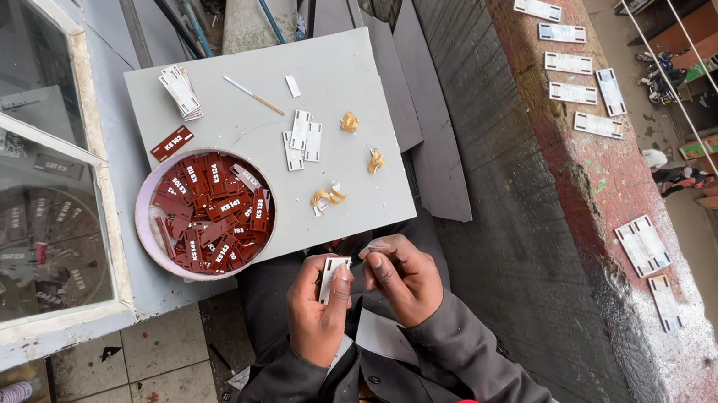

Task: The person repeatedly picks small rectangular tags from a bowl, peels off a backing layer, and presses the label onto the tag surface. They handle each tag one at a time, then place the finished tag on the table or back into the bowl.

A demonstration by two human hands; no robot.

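Left hand point(317, 304) grips a small white rectangular plastic tag point(332, 276); right hand point(401, 274) fingers pinch its edge, just below the grey square worktop point(357, 183).

A small white rectangular tag point(333, 275) stands tilted in the left hand's point(318, 313) grip, pinched between thumb and fingers, its pale face turned up. The right hand point(403, 277) pinches something tiny at its fingertips, too small to tell, just beside the tag's upper edge.
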